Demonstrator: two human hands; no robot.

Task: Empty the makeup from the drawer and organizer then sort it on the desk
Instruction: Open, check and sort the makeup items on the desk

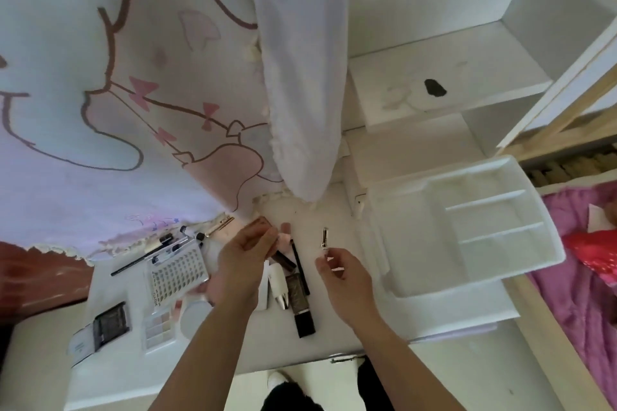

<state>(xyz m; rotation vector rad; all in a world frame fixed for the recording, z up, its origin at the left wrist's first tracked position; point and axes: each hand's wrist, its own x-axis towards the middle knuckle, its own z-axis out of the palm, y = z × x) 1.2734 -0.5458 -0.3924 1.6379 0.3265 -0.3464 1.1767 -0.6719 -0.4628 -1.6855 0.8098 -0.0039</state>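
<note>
The makeup lies spread over the desk [334, 340]. At its middle is a slim tube [324, 237], whose near end the right hand [344, 272] seems to pinch. At the tube's 9 o'clock the left hand [242, 260] curls round a brown case [262, 223]. A black tube [302, 310] lies between the hands, a lash tray [178, 269] and palette [159, 327] at 8 o'clock, and the bare organizer [434, 260] at 3 o'clock. Each piece is best set flat beside its own kind, with the groups kept apart.
</note>
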